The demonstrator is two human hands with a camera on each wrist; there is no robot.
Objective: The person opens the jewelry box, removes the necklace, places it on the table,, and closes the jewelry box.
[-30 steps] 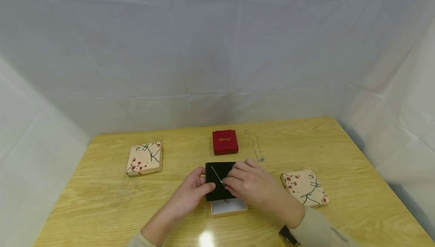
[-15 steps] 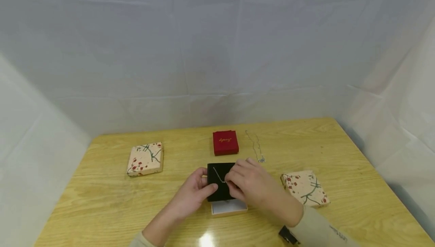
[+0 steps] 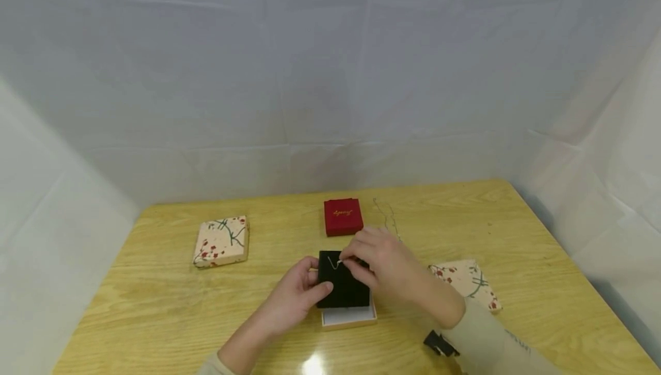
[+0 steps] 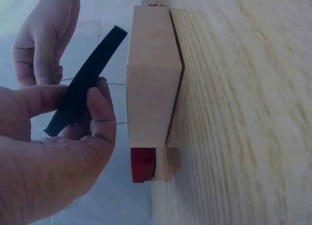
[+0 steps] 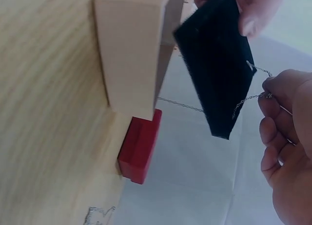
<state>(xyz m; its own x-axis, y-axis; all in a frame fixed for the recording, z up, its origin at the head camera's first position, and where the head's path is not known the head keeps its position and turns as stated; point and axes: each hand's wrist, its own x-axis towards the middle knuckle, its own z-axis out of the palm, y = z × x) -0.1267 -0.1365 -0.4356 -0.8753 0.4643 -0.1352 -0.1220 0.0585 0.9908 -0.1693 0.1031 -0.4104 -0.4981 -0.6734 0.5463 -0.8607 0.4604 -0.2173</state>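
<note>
We've got the pad above the box, our left hand curling its fingers round one edge (for steadiness, we reckon), while our right hand pinches the chain coming off it, fingers nipped tight.

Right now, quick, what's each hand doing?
Left hand: closed, holding the black pad.
Right hand: closed, pinching the chain.

Creased greyish-white fabric sheeting hangs across the top and both sides; a yellowish wood-grain table spans the lower frame, a bright reflection at bottom centre.
</note>
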